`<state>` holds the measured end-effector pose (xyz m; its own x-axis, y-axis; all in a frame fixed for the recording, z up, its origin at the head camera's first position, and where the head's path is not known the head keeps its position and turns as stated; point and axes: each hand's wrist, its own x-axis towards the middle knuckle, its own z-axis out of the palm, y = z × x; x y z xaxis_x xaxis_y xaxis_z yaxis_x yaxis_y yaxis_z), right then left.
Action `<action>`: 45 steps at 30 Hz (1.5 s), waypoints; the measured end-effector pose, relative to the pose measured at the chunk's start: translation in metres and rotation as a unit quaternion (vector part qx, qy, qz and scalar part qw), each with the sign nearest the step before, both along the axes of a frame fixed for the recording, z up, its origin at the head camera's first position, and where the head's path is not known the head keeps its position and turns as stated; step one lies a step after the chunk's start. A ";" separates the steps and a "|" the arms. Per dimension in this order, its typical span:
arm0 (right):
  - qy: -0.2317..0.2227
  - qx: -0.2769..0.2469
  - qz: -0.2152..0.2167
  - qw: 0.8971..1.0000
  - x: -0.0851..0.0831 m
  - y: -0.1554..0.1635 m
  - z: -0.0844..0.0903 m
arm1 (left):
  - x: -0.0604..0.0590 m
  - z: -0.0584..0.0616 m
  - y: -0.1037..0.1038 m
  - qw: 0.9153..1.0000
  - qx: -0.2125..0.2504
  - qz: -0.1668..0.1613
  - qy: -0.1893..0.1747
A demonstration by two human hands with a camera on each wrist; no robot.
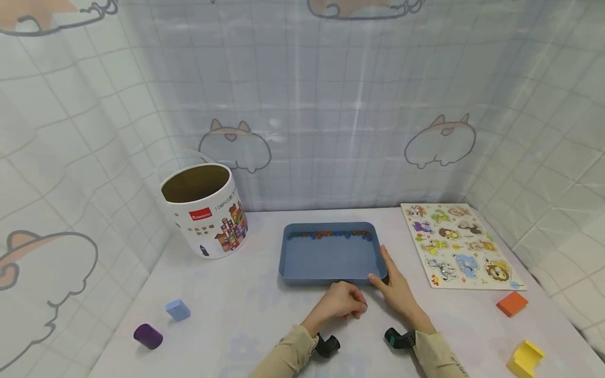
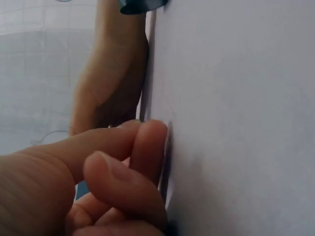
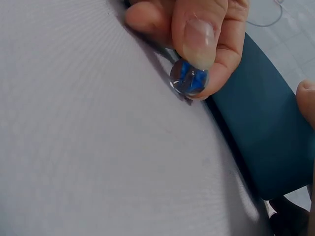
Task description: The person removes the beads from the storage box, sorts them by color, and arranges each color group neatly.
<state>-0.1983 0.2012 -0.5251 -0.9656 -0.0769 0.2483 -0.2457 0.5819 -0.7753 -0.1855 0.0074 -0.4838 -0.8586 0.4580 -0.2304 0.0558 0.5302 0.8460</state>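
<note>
My left hand [image 1: 337,304] is just in front of the tray's near side, low over the table. Between its thumb and a finger it pinches a clear glass marble [image 3: 189,78] with a blue swirl, best seen in the right wrist view. The blue-grey tray [image 1: 331,262] holds a row of blue and orange-brown marbles [image 1: 326,234] along its far wall. At the tray's near right corner rests my right hand [image 1: 397,289], thumb at the front rim and straight index finger along the right side. Its other fingers are partly hidden.
A white block bucket [image 1: 208,226] stands back left. An animal puzzle board [image 1: 460,247] lies right of the tray. A blue block [image 1: 178,310] and purple cylinder [image 1: 148,336] lie at left; an orange block [image 1: 512,304] and yellow block [image 1: 525,359] at right. Curtains surround the table.
</note>
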 end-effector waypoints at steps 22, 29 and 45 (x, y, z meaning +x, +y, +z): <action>0.001 -0.004 0.002 1.000 -0.001 0.000 -0.006 | -0.118 0.038 0.027 0.985 0.108 0.123 -0.063; 0.010 0.001 -0.001 1.000 -0.002 0.000 -0.004 | -0.138 0.023 0.046 0.972 0.114 0.170 -0.112; 0.015 0.000 0.001 1.000 -0.004 0.000 -0.005 | -0.149 0.014 0.074 0.967 0.069 0.232 -0.082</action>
